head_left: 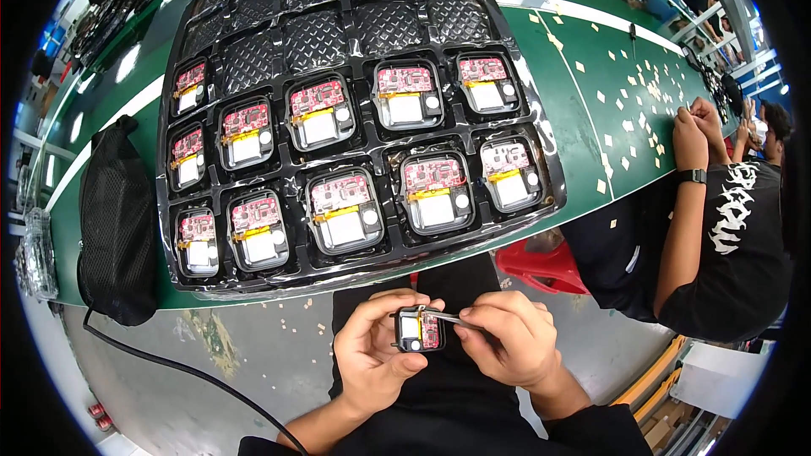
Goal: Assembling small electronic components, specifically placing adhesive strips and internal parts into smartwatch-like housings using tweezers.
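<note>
Between the thumb and fingers of my left hand is a small black device casing, its inside facing up. A red circuit board, a white block and a strip of yellow tape show in it. My right hand pinches a pair of metal tweezers, whose tips reach the casing's upper edge near the yellow strip. Whether the tips grip anything is too small to tell. Both hands are above my lap, just off the table's near edge. Beyond them lies a black plastic tray holding several similar open casings.
The tray's far pockets hold no casings. A black mesh-covered object with a cable stands left on the green table. Small pale squares lie scattered to the right, where another person works. A red stool stands beside them.
</note>
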`<act>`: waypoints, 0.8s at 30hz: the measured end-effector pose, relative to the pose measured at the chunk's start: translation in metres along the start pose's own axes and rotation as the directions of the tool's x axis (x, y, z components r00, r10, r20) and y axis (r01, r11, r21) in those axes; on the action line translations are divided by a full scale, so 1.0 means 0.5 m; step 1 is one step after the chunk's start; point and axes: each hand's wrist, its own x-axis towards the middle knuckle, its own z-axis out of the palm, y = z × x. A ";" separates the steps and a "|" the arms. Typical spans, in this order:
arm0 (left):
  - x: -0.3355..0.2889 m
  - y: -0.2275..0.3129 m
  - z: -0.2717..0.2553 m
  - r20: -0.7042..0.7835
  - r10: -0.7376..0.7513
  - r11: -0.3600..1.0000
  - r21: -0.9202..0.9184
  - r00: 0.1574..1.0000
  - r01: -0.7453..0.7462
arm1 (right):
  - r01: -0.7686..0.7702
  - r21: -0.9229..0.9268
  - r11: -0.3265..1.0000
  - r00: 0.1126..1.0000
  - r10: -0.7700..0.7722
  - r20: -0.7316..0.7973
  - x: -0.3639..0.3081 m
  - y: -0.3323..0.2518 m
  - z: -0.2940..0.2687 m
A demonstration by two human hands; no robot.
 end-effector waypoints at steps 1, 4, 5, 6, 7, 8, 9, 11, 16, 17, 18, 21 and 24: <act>0.000 -0.002 -0.007 0.061 0.032 0.999 -0.036 0.998 -0.030 | 0.070 -0.069 0.995 0.997 -0.072 -0.024 0.003 0.002 0.005; 0.001 -0.002 -0.010 0.062 0.022 1.000 -0.022 0.998 -0.021 | 0.140 -0.147 0.979 0.987 -0.150 -0.065 0.004 0.010 0.011; 0.002 -0.001 -0.009 0.062 0.020 1.000 -0.023 0.998 -0.018 | 0.177 -0.205 0.963 0.980 -0.192 -0.056 0.004 0.011 0.010; 0.002 0.000 -0.008 0.061 0.007 1.000 -0.024 0.998 -0.005 | 0.175 -0.203 0.963 0.980 -0.190 -0.056 0.004 0.012 0.011; 0.002 0.001 -0.007 0.060 -0.006 1.000 -0.026 0.998 0.008 | 0.187 -0.220 0.957 0.977 -0.205 -0.060 0.005 0.013 0.013; 0.002 0.000 -0.007 0.059 -0.008 1.000 -0.024 0.998 0.009 | 0.198 -0.237 0.951 0.974 -0.219 -0.064 0.004 0.013 0.014; 0.002 0.000 -0.007 0.064 -0.008 1.000 -0.023 0.998 0.010 | 0.197 -0.236 0.952 0.974 -0.217 -0.064 0.004 0.012 0.014; 0.003 0.000 -0.008 0.066 -0.010 1.000 -0.020 0.998 0.011 | 0.172 -0.234 0.957 0.981 -0.187 -0.047 0.004 0.009 0.013; 0.005 -0.001 -0.010 0.062 0.006 1.000 -0.013 0.998 -0.005 | 0.092 -0.041 0.995 0.994 -0.095 -0.060 0.004 0.017 0.017; 0.006 0.003 -0.005 0.062 0.005 1.000 -0.014 0.998 -0.004 | 0.056 0.052 0.997 0.997 -0.053 -0.052 0.003 0.019 0.017; 0.005 0.009 0.005 0.005 -0.023 0.999 0.050 1.000 0.023 | 0.055 0.053 0.997 0.997 -0.053 -0.051 0.003 0.021 0.018; 0.002 0.008 -0.006 0.011 -0.021 0.994 0.106 1.000 0.020 | 0.012 0.111 0.994 1.000 -0.009 -0.026 0.006 0.024 0.018; 0.001 0.007 -0.012 0.063 0.006 0.994 0.104 0.998 -0.013 | 0.113 -0.112 0.987 0.993 -0.116 -0.024 0.008 0.018 0.015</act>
